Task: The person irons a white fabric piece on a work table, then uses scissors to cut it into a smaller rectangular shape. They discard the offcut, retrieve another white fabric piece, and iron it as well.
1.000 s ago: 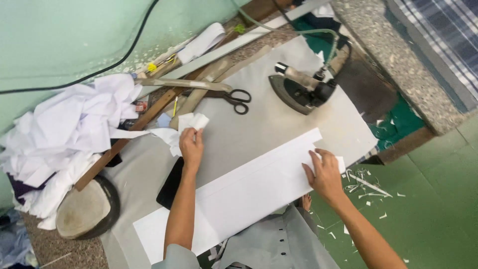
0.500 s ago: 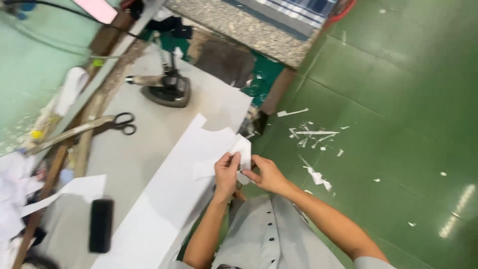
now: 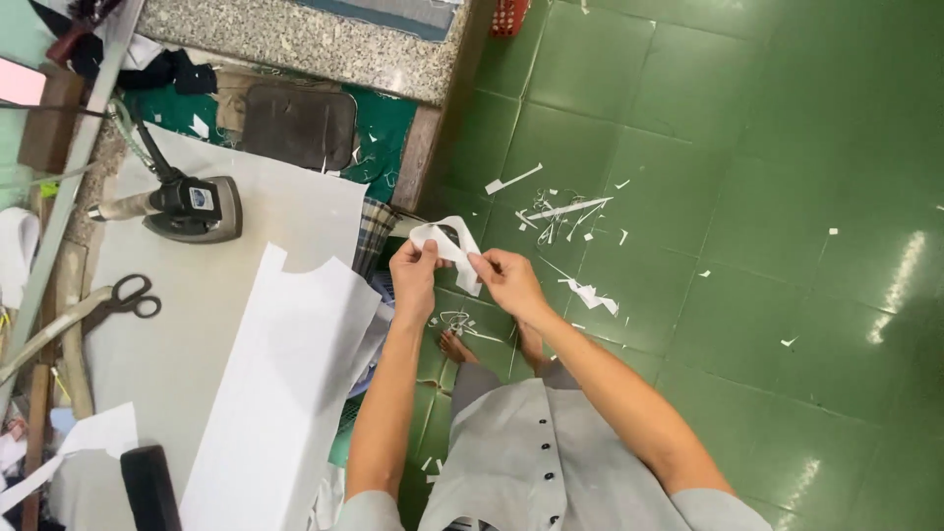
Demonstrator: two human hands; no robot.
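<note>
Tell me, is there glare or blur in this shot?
Head view: bright glare streaks on the green floor at right; the hands, left and right, and the white strip look slightly soft; the iron is sharp.

White fabric strip (image 3: 449, 243): a narrow, thin, limp band of white material, held in the air between both hands over the green tiled floor, just off the edge of the work table. It is bent into a loose arch; its left end is pinched in the fingertips of the left hand (image 3: 416, 278), from which the band rises, curves over the top and runs down and to the right. The lower right end is gripped by the thumb and fingers of the right hand (image 3: 508, 283), with a short tail hanging below the grip. The band is lightly twisted and creased along its length; no markings show on it.
</note>
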